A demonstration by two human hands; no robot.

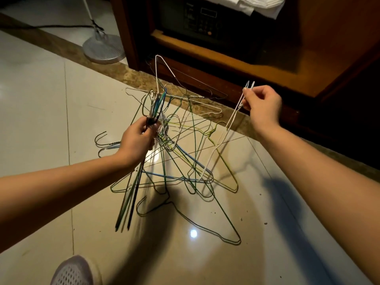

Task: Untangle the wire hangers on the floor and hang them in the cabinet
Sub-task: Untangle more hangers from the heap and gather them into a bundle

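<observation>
Gripping a bundle of hangers [157, 103] by their necks, the left hand [136, 141] is raised over the floor [41, 103], its fingers [151, 130] curled tight round the wires. The bundle's hooks stand up above the fist, and its green, blue and dark bars slant down past the wrist.

The right hand [262, 105] is held up nearer the cabinet [329, 48]. Its fingers [246, 106] are pinched together on the neck of a white hanger [233, 118], just under the hook. The lower part of that hanger reaches down into the tangled pile [185, 145].

The pile of green, yellow, blue and white wire hangers lies on the pale tiles between the two forearms, partly over a brown stone strip [115, 67] that runs in front of the cabinet. Two loose hook ends [101, 138] lie on the tiles left of the left wrist.

Inside the open wooden cabinet sits a dark safe [197, 19], with white folded cloth [263, 5] above it. A round fan base [103, 48] stands to the left of the cabinet, and a light mesh shoe [74, 271] shows at the bottom edge.
</observation>
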